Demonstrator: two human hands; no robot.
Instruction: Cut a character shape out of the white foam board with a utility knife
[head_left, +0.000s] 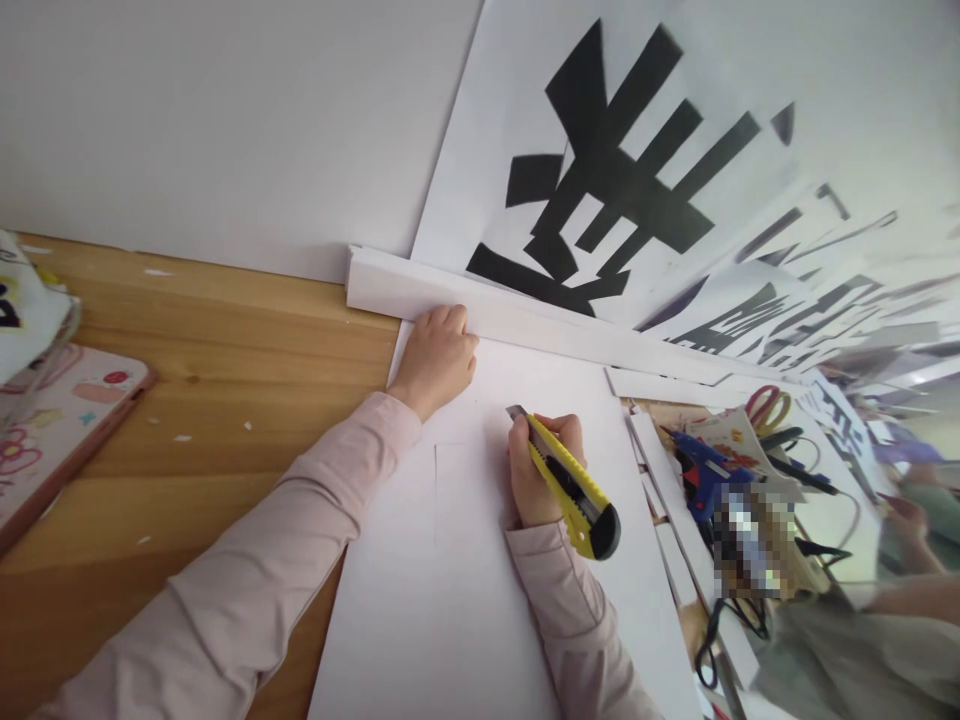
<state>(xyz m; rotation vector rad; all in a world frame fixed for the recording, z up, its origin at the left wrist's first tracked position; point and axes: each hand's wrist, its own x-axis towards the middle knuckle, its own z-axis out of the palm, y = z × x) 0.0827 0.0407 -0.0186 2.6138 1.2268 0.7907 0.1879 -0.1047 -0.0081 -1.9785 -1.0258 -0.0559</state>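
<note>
A: Biggest first, then: what's under the hands? Better put, what to see there?

B: Wooden table point(247, 350), bare grain left of the left hand point(439, 360). On top, beneath both hands, a long white board point(420, 640): smooth, flat, softly shaded, partly covered by hands and sleeves.

A: And beyond the grip?

B: Past the left hand, a printed sheet point(487, 150) with bold black character strokes, sloping up and away. Between sheet and knuckles, a long white strip point(540, 325), laid across the far end of the board and hiding part of it.

A: Anything farther off?

B: Far right of the right hand point(534, 485), another person's hand point(905, 515), blurred. Well left of the left hand, a patterned pink case point(97, 400). Right of the right hand, a blue glue gun point(705, 465) in clutter, beside a pixelated patch; cannot tell what's there.

A: Smaller now. State of the grip?

B: Right: closed firmly round a yellow utility knife point(570, 480), black slider and end cap, blade out, tip angled toward the left hand. Left: curled into a loose fist beside the strip, fingertips hidden.

A: Smallest?

B: Left of the right hand, a thin angled line point(436, 490) on the board. Beyond the left sleeve, white scraps point(182, 438).
</note>
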